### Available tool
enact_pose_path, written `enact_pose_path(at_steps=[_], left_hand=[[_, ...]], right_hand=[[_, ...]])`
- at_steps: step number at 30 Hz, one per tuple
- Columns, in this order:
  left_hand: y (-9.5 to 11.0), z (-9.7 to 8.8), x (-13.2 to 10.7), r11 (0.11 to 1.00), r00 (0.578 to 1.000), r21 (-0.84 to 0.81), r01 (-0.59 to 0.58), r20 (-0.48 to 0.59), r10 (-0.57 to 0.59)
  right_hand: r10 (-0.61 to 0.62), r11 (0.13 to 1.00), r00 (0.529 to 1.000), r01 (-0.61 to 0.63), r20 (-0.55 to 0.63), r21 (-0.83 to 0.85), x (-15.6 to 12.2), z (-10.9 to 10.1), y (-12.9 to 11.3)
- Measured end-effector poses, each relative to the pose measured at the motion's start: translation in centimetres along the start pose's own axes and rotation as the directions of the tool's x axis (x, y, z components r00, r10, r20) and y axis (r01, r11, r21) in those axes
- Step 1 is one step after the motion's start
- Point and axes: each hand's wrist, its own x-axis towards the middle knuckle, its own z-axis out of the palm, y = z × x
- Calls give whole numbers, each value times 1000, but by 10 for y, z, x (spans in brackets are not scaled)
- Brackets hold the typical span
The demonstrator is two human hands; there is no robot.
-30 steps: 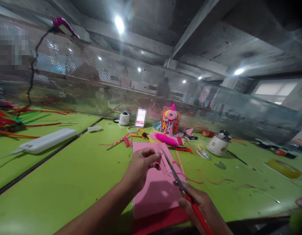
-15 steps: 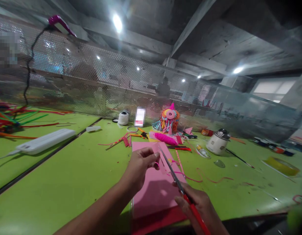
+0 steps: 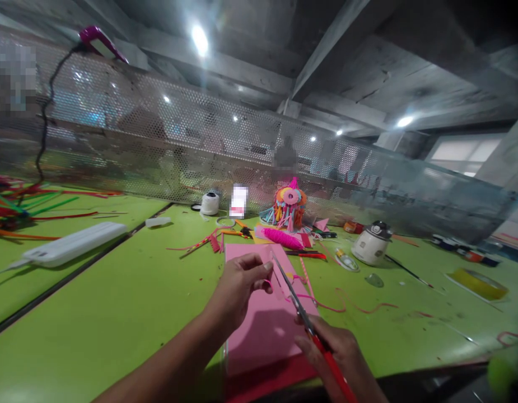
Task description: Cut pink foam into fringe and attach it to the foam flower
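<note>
My left hand (image 3: pixel 237 285) is raised over a pink paper sheet (image 3: pixel 262 324) on the green table (image 3: pixel 128 302), its fingers pinched on a small pink strip of paper. My right hand (image 3: pixel 338 352) grips red-handled scissors (image 3: pixel 309 327), whose long blades point up and away toward the pinched strip. The blade tips sit just right of my left fingertips. A red sheet (image 3: pixel 267 380) shows under the pink one at the near edge.
A colourful tasselled paper ornament (image 3: pixel 289 207), a pink fringed roll (image 3: pixel 283 238), paper scraps and strips lie beyond the sheet. A small white pot (image 3: pixel 371 245) stands right, a yellow tape roll (image 3: pixel 477 276) farther right. A white power strip (image 3: pixel 71 244) lies left. A perforated metal screen (image 3: pixel 200 151) backs the table.
Almost nothing differs. The view has drifted slightly, and the scissors and both hands hold nearly the same pose over the pink sheet.
</note>
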Motion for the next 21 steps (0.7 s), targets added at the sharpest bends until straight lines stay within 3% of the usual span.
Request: enact_pose_path(at_steps=[21], left_hand=[[-1, -2, 1, 999, 999, 40, -26, 30, 25]], right_hand=[[-31, 1000, 1000, 31, 5, 4, 2, 0, 3]])
